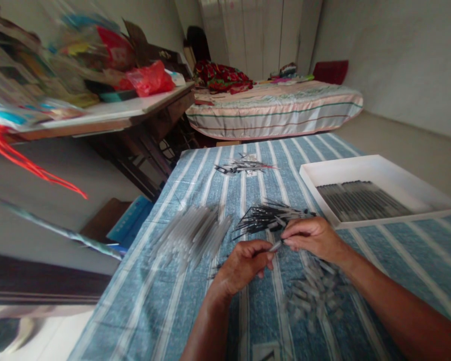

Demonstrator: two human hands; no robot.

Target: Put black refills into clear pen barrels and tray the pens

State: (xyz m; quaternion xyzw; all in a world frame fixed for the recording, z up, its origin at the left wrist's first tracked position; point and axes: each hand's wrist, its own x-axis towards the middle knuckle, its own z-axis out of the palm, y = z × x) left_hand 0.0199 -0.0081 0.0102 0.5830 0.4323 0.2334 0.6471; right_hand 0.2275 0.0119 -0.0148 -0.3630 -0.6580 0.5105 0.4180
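Note:
Near the middle of the table, my left hand (244, 263) is closed around a slim translucent pen (275, 246), most of it hidden by the fingers. My right hand (311, 238) pinches the dark end of that pen, its fingertips almost meeting those of my left. Just beyond my hands lies a loose bundle of black pen refills (263, 216). A pile of frosted pen barrels (190, 233) is to the left of my left hand. Small translucent pen caps (315, 293) are heaped under my right forearm, somewhat blurred.
A white open box (398, 183) at the right holds a row of dark-tipped pens (361, 200). More thin dark pieces (244, 165) lie at the far end of the striped tablecloth (135, 311). A cluttered desk (135, 113) stands left, a bed (278, 108) behind.

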